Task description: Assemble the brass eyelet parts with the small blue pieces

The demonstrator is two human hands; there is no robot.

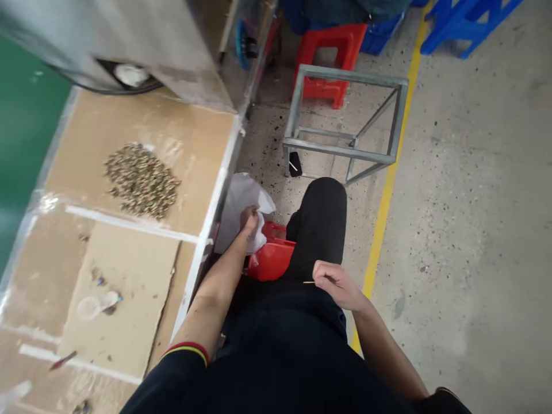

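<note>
White bag (236, 210) beside the table (202, 144) is gripped by the left hand (249, 221), likely mid-handling and needing steady fingers, while the right hand (338, 283), farther from the table, pinches a stick (307, 282).

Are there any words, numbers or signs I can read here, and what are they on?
There are no words, numbers, labels or brands that I can read.
White plastic: no print that I can make out.
Blue round part: too small and blurred to tell.
Yellow line on the floor: just a stripe, no writing.
</note>
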